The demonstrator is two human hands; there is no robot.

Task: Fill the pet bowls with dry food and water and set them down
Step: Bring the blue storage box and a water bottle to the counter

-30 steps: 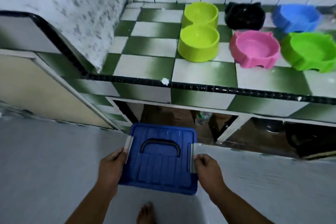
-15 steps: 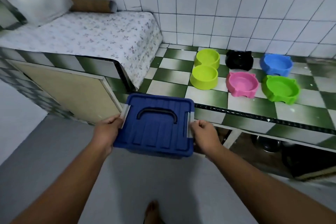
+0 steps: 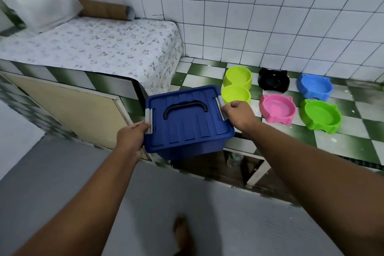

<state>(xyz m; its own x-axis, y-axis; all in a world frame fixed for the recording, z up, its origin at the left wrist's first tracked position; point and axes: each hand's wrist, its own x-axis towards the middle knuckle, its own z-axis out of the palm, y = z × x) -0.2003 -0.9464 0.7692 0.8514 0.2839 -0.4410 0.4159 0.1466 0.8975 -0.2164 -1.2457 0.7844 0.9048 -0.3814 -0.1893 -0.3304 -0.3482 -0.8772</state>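
I have the blue lidded box held between both hands, up in the air over the front edge of the checkered worktop. My left hand is closed around the box's left side at its grey latch, and my right hand is curled shut on the right side at the other grey latch. The lid is on, with its black handle lying flat on top.

Taking the box as the landmark: just beyond its right corner sits the yellow-green double bowl, partly hidden by my right hand. Further right of the box are the pink bowl and the green bowl, side by side. Behind those, near the tiled wall, stand the black bowl and the blue bowl. All five look empty from here.

Left of and behind the box, a floral cloth covers the raised part of the worktop, with a brown roll against the wall. Below the box, in the open space under the worktop, a plastic bottle is partly visible. My bare foot shows on the grey floor beneath.
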